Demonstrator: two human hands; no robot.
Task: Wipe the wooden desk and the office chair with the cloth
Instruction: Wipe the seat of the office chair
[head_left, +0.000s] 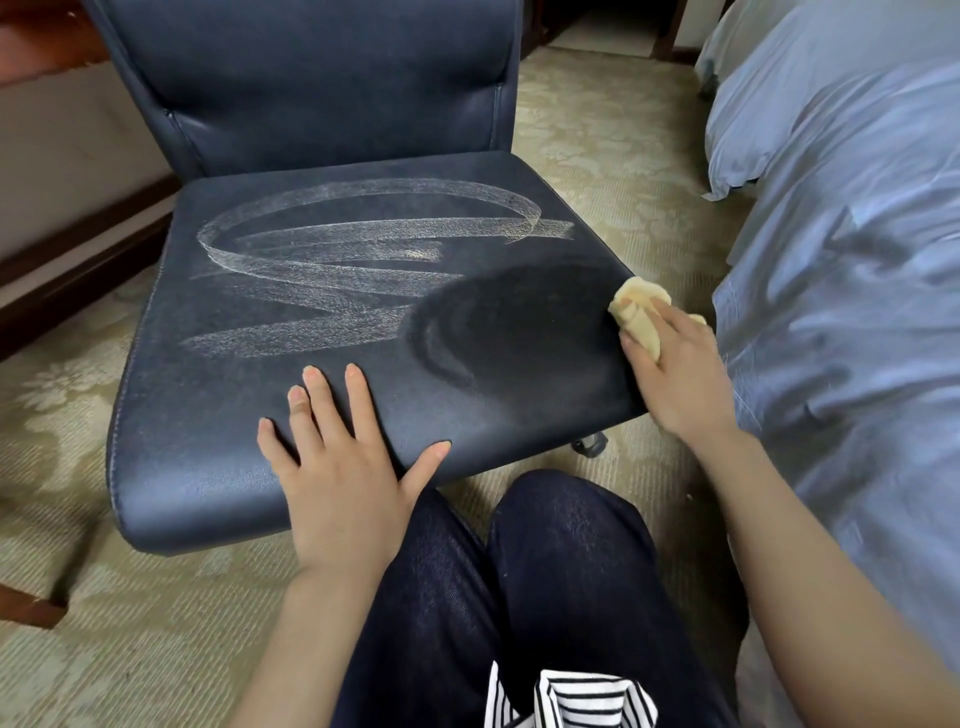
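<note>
Where cloth (641, 312) presses chair seat (311, 291), bed (857, 260) just beside, knees (545, 545) near.

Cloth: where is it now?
Head view, right of centre: the cloth is bunched under the right hand at the right edge of the chair seat, beside the bed.

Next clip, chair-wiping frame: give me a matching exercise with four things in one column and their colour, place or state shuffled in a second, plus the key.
Column one
1. left hand
2. cloth
3. chair seat
4. bedding

Column two
A. pale blue, along the right side of the view
B. yellow, bunched in the right hand at the seat's right edge
C. flat with fingers spread, resting on the seat's front edge
D. dark blue, streaked with whitish looping marks

Pairs: 1-C, 2-B, 3-D, 4-A
</note>
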